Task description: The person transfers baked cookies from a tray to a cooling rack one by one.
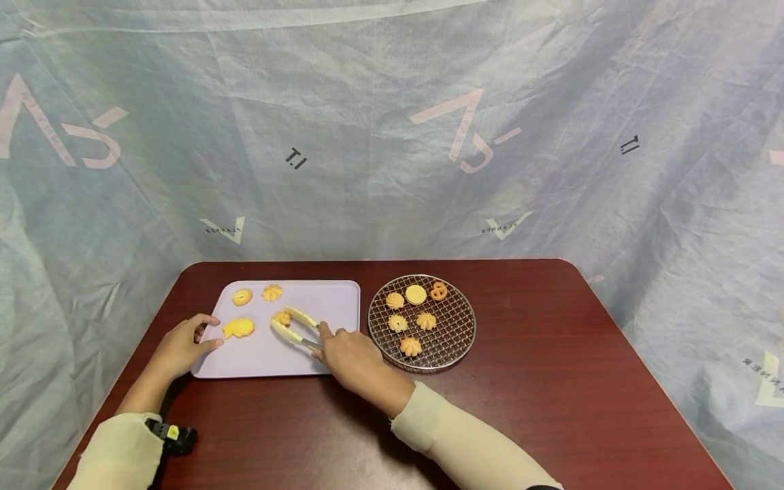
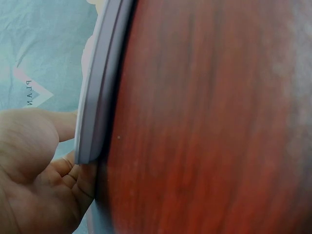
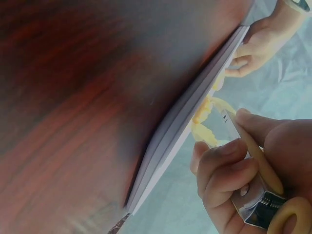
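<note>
My right hand (image 1: 352, 357) grips a pair of tongs (image 3: 251, 161) with pale yellow tips. The tips stand on either side of a small golden cookie (image 1: 282, 317) on the lilac tray (image 1: 263, 364); whether they squeeze it I cannot tell. At the tray's left edge, my left hand (image 1: 180, 346) holds the rim between thumb and fingers, seen close up in the left wrist view. On the tray near that hand lies a fish-shaped cookie (image 1: 239, 328). Farther back are a ring-shaped cookie (image 1: 241, 297) and a flower-shaped cookie (image 1: 272, 292).
Right of the tray stands a round wire rack (image 1: 456, 337) bearing several cookies, among them a round pale one (image 1: 416, 295) and a pretzel-shaped one (image 1: 438, 291). Both tray and rack sit on a dark red wooden table (image 1: 551, 381). Grey cloth (image 1: 367, 170) hangs behind it.
</note>
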`<state>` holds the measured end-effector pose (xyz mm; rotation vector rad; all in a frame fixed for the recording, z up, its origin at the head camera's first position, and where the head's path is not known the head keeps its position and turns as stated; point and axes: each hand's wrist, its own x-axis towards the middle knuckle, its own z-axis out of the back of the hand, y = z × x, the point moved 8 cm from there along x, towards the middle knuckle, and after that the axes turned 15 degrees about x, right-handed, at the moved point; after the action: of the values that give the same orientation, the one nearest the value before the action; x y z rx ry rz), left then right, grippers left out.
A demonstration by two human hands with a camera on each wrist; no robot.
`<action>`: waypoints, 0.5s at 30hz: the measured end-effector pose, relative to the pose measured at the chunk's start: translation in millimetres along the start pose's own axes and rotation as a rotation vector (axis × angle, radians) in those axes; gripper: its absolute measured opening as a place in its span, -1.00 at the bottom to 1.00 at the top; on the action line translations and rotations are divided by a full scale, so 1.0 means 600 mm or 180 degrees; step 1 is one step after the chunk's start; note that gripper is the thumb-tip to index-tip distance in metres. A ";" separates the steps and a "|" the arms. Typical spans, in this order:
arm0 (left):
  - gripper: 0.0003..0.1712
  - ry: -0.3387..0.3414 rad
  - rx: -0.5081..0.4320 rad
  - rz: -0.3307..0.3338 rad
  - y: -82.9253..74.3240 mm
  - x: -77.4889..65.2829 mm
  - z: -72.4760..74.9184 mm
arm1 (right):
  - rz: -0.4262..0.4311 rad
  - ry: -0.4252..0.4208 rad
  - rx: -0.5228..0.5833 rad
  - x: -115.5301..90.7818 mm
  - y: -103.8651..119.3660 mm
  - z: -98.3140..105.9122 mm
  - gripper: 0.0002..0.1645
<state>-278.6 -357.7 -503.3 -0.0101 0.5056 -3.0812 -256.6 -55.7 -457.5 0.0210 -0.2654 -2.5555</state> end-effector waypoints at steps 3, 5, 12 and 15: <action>-0.52 0.0010 -0.0014 0.0006 0.001 0.000 0.000 | 0.0012 -0.0052 0.0033 -0.003 -0.002 0.002 -0.23; -0.52 0.0015 -0.0015 0.0012 0.001 0.000 -0.001 | 0.0005 -0.0057 0.0078 -0.006 -0.003 0.004 -0.22; -0.52 0.0040 -0.0015 0.0056 0.003 0.001 -0.003 | -0.0018 -0.0038 0.0206 -0.013 -0.011 0.008 -0.21; -0.52 0.0035 -0.0020 0.0056 0.003 0.001 -0.003 | 0.0024 -0.0061 0.0191 -0.016 -0.013 0.010 -0.21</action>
<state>-279.2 -359.0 -505.5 0.0110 0.5127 -3.0643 -253.0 -42.9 -453.4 0.0184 -0.3490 -2.5406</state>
